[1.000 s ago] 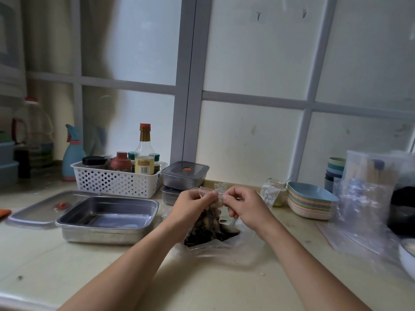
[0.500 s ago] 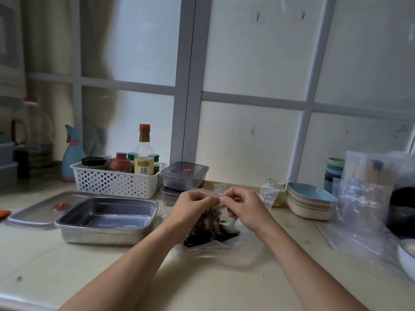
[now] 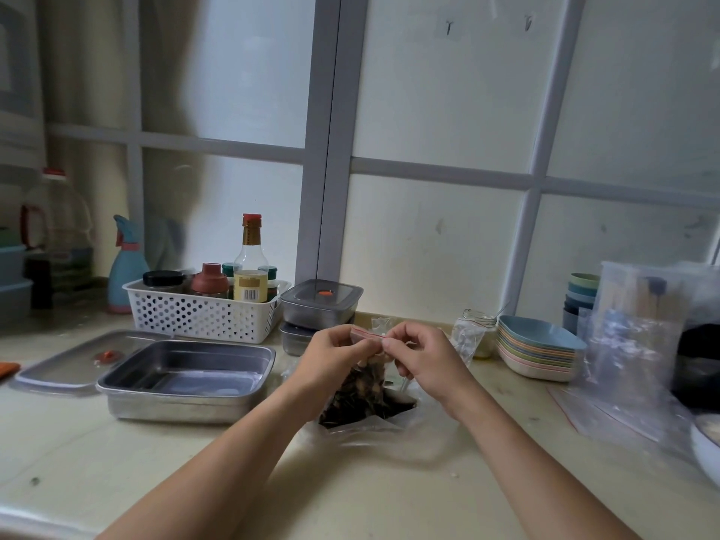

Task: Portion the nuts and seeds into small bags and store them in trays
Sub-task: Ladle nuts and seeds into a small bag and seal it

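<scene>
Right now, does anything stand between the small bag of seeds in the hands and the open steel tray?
Nothing visible does. The left hand and right hand pinch the top of the small bag. The steel tray sits open to its left, and the lid lies off on the tray's far side.

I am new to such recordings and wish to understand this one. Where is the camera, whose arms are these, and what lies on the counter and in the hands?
No machine here: a person wears one camera on the head, so the picture looks forward and down at their own arms. The left hand and right hand both pinch the top strip of a small bag holding dark nuts or seeds, over the counter. Left of it stands an open steel tray, a lid beside it. Behind are a white basket of bottles and stacked lidded containers; at the right, a stack of coloured plates.
</scene>
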`<state>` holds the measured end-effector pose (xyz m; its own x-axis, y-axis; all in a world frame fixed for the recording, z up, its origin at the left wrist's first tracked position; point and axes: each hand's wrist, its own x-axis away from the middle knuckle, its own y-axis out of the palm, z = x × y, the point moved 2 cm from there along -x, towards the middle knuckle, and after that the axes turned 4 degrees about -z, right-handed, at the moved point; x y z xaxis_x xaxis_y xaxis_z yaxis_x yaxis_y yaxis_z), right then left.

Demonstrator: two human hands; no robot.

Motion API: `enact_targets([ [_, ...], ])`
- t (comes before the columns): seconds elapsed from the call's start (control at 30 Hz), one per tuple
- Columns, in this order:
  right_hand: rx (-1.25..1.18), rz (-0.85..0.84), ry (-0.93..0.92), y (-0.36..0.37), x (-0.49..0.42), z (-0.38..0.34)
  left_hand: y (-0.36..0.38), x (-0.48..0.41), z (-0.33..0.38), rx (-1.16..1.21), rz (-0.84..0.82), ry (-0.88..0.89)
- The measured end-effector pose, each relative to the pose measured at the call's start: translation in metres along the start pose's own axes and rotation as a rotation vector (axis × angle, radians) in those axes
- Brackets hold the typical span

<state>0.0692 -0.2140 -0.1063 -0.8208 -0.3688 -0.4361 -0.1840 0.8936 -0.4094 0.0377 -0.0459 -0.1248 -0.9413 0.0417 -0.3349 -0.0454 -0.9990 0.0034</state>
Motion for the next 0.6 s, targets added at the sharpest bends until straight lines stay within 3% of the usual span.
enact_targets([
  [0.6, 0.112, 0.081, -0.002, 0.0024, -0.0014, 0.0020, 0.0015, -0.0004, 0.0004, 0.012, 0.034, -0.029],
])
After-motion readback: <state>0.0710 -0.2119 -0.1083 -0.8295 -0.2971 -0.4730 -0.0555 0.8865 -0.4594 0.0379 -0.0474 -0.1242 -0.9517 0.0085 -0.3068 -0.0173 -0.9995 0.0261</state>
